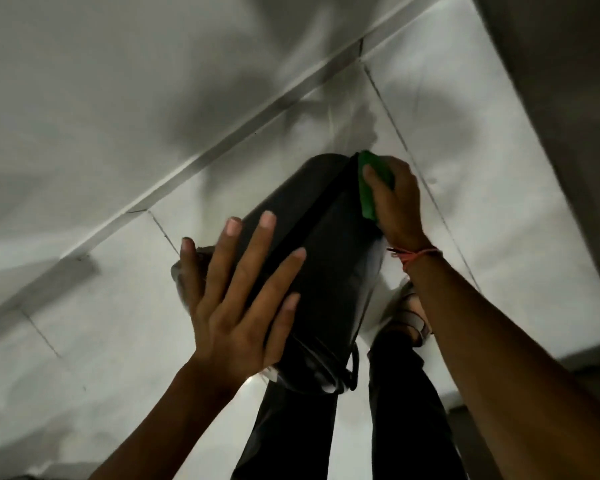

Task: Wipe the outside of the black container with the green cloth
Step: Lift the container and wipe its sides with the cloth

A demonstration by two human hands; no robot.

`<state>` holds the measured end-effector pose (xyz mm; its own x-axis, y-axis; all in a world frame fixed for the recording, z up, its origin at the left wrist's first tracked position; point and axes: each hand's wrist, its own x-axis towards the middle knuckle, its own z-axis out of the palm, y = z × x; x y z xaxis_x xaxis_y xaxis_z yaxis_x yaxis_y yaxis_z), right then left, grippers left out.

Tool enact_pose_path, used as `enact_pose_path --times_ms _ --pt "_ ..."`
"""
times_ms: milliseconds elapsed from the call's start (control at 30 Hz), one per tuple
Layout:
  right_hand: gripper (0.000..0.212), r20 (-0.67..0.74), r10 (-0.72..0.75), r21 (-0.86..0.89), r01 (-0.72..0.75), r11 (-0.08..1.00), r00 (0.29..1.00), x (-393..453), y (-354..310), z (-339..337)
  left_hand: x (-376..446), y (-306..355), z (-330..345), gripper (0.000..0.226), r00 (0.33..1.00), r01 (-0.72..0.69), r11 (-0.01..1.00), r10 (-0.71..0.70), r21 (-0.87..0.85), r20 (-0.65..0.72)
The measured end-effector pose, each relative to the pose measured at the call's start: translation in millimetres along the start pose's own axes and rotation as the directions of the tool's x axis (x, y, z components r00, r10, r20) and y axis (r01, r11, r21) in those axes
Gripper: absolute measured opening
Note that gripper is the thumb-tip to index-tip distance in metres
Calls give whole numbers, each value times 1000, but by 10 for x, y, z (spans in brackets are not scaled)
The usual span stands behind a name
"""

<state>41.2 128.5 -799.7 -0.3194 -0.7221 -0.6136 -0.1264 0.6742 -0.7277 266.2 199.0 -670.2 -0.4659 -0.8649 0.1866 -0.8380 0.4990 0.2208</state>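
Observation:
The black container (329,258) is a tall bin lying tilted in front of me, its dark flat side facing up. My left hand (236,292) lies flat on its near left side with the fingers spread, steadying it. My right hand (394,202) presses the green cloth (368,188) against the bin's upper right edge, fingers curled over the cloth. A red thread is tied around my right wrist. The bin's lower end with a thin wire handle sits near my legs.
White floor tiles (482,150) with dark grout lines spread around the bin. A white wall and skirting (222,143) run diagonally at the upper left. My dark trouser legs (406,410) and a sandalled foot (413,317) stand beside the bin's lower end.

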Motion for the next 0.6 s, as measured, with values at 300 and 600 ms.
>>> enact_pose_path --times_ms 300,600 --pt "43 409 -535 -161 636 755 739 -916 47 -188 282 40 90 44 995 97 991 -98 -97 -3" --pt "36 354 -216 -117 272 955 910 -288 -372 0 349 101 109 45 978 195 973 -201 -120 -46"
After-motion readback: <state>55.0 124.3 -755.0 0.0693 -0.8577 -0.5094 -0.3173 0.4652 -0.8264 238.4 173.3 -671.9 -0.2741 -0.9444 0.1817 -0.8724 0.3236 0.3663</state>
